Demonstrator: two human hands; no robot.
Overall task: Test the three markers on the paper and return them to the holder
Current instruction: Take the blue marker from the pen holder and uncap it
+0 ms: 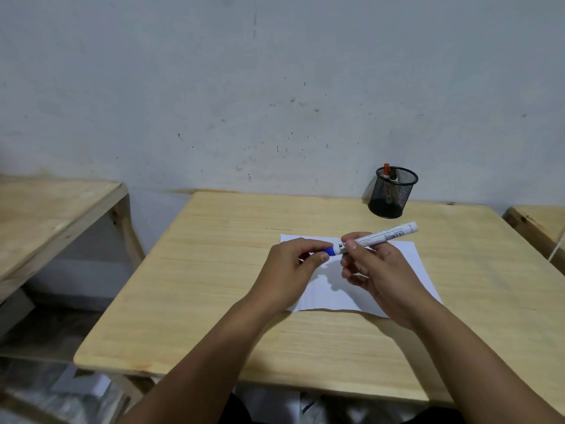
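Indoors, a pale wooden desk (214, 301) meets a scuffed grey wall (214, 87); the right hand (382, 270) grip pinches a white blue-capped marker (376, 238), cap leftward in the left hand (290, 270) grip, tail up-right.

A single head-worn wide-angle camera looks forward and down from above the near edge of the pale wooden counter (214, 301), facing the grey scuffed wall (275, 87) at 12 o'clock. Both forearms enter from 6 o'clock, close to the lens. A second wooden counter (46, 215) sits at 9 o'clock.
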